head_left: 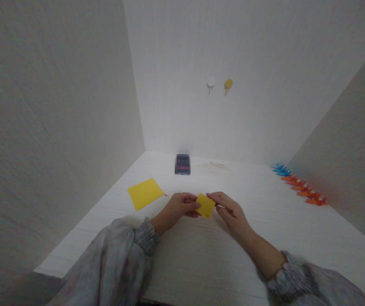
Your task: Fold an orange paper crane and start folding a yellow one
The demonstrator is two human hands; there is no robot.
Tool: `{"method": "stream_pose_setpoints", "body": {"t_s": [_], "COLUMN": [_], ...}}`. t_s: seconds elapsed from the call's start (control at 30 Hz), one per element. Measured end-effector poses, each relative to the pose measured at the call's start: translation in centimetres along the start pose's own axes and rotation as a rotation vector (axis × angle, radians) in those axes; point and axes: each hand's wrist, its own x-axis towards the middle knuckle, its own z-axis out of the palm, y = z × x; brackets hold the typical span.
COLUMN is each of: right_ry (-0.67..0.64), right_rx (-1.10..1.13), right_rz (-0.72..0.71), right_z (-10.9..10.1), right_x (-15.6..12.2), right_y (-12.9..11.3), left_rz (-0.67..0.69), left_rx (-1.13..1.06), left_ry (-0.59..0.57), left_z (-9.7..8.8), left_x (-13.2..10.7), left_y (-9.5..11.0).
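Above the white tabletop I hold a small folded square of yellow origami paper [205,205] between my hands. My left hand [184,205] pinches its left corner, thumb on top and the other fingers behind. At the right corner, the fingers of my right hand [229,207] are closed around the paper's edge, index finger along the upper side and thumb lower. A larger flat sheet of yellow paper [145,194] lies on the table to the left of my left hand.
A dark pixelated device [182,165] lies near the back wall. Blue paper cranes [281,169] and orange paper cranes [304,189] line the right wall. A white hook [211,83] and a yellow hook [228,84] are on the back wall. A tiny orange scrap [166,195] lies beside the sheet.
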Motion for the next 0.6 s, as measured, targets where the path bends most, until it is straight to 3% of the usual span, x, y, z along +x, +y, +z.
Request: {"method": "stream_pose_setpoints", "body": {"t_s": [0.1,0.23,0.33,0.47,0.6], "right_ry": [0.022,-0.022,-0.057,0.037,0.091], "right_rx": [0.078,-0.015,-0.071,-0.082,-0.033], "right_rz": [0.13,0.258,0.293,0.301,0.281], "right_z": [0.2,0.9,1.2,1.0,0.7], "right_x": [0.2,0.2,0.3,0.4,0.5], "right_y": [0.4,0.9,0.7,0.2,-0.2], "left_rz": [0.045,0.146,0.213,0.26,0.221], "left_rx": [0.089,0.275,0.272,0.181,0.211], "left_ry": [0.005,-0.063,-0.052,0.021,0.074], "left_z": [-0.1,-0.1,0.1,0.2,0.3], "left_x": [0.3,0.3,0.2,0.1,0.1], "left_y": [-0.6,-1.3,-1.3,-1.0,-0.8]}}
